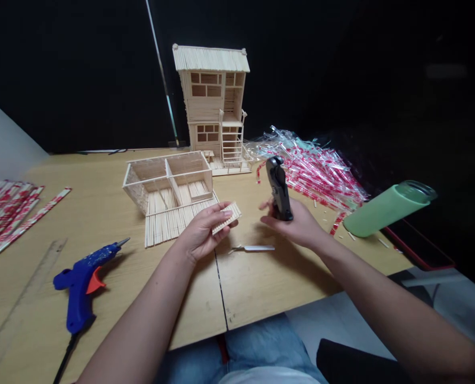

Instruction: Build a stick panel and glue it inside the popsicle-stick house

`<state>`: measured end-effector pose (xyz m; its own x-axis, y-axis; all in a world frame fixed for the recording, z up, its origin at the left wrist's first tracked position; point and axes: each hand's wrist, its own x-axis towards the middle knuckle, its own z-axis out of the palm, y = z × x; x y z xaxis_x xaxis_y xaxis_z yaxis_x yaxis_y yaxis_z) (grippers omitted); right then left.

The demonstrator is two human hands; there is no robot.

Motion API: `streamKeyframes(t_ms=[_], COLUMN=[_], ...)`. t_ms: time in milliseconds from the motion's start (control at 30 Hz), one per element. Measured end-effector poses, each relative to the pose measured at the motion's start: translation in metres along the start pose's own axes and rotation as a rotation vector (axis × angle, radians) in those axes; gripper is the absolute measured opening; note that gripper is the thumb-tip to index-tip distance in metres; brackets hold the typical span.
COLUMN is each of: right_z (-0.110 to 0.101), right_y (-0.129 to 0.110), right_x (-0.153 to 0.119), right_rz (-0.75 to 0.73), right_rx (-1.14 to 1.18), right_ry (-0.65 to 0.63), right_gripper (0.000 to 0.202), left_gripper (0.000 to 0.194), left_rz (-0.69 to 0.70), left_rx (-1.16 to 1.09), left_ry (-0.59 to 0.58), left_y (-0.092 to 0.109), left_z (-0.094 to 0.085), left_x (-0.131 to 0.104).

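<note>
My left hand (205,230) is closed on a small panel of light wooden sticks (228,217), thumb on top. To its right, my right hand (295,223) holds a dark hand tool (278,189) upright above the table; what kind of tool it is I cannot tell for sure. Just below and between the hands lies a small craft knife (257,248). Behind my left hand sits an open, roofless stick box with a divider (169,178), on a stick base (163,221). A two-storey stick house (205,109) with a ladder stands farther back.
A blue glue gun (79,285) and a clear ruler (25,293) lie on the left, near wrapped sticks (9,213). Empty red-and-clear wrappers (313,168) are piled at the back right. A green bottle (385,209) leans beside a phone (421,245).
</note>
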<state>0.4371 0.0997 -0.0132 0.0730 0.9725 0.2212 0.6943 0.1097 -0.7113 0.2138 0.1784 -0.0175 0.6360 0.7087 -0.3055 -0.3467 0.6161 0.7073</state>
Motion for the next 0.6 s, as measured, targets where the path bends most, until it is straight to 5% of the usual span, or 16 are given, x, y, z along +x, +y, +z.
streamKeyframes(t_ms=[100, 300, 400, 600], right_z=[0.013, 0.028, 0.029, 0.032], right_y=[-0.021, -0.028, -0.029, -0.033], right_x=[0.010, 0.023, 0.026, 0.031], right_rz=[-0.153, -0.177, -0.136, 0.091], right_rx=[0.235, 0.428, 0.557, 0.656], right_ry=[-0.095, -0.078, -0.046, 0.079], right_gripper=[0.026, 0.030, 0.035, 0.036], left_gripper=[0.035, 0.020, 0.038, 0.054], left_rz=[-0.064, -0.101, -0.128, 0.174], left_rx=[0.010, 0.012, 0.062, 0.099], left_ry=[-0.069, -0.134, -0.160, 0.061], left_y=[-0.003, 0.000, -0.004, -0.011], left_z=[-0.001, -0.004, -0.005, -0.009], left_x=[0.001, 0.001, 0.005, 0.017])
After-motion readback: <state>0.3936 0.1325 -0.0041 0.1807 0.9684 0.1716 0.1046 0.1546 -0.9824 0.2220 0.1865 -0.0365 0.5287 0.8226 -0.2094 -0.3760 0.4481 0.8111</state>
